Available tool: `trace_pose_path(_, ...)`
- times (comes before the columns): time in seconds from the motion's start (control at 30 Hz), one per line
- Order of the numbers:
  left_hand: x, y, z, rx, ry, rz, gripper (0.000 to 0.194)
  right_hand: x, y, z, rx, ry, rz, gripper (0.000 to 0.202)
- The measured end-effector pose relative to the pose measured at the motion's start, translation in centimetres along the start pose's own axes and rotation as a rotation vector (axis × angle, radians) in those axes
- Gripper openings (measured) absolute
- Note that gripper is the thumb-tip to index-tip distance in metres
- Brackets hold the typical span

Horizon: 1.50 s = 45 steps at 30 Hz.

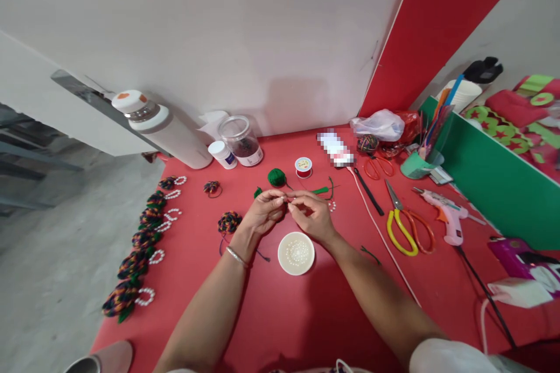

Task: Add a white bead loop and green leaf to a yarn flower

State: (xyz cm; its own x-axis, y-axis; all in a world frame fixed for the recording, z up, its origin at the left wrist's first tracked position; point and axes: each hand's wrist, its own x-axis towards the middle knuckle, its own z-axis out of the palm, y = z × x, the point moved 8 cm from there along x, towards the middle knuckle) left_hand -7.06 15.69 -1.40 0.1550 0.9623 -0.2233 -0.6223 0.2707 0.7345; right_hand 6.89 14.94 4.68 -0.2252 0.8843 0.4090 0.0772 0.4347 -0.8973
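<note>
My left hand (266, 210) and my right hand (311, 214) meet fingertip to fingertip over the red table. Both are pinched closed on something too small to make out. Just below them stands a white bowl (296, 253) of small white beads. Behind the hands lie a green yarn ball (276, 177) and a spool of red thread (303, 167). A short string of white beads (332, 206) shows beside my right hand. A multicoloured yarn ball (229, 222) rests left of my left hand.
Several yarn pieces with bead loops (133, 264) line the left edge. A bottle (170, 128), a clear jar (241, 141) and a phone (336, 149) stand or lie at the back. On the right are yellow-handled scissors (401, 227), a pink glue gun (452, 218) and a green cup (417, 165).
</note>
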Motion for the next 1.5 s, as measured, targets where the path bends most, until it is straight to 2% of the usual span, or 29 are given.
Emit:
trace_pose_path(0.77,0.2,-0.1,0.1,0.038,0.003,-0.003,0.024,0.0,1.0,0.3,0.045,-0.037,0.04,0.01)
trace_pose_path(1.07,0.2,-0.2,0.0,0.063,0.005,-0.019,0.023,0.1,0.3,0.1,-0.009,-0.056,-0.024,0.01)
trace_pose_path(1.37,0.1,-0.2,0.1,0.058,-0.024,-0.02,0.022,-0.1,0.9,0.4,-0.03,-0.087,-0.005,0.02)
trace_pose_path(1.5,0.2,-0.4,-0.1,0.051,-0.028,-0.022,0.022,0.0,1.1,0.3,-0.042,-0.061,0.02,0.022)
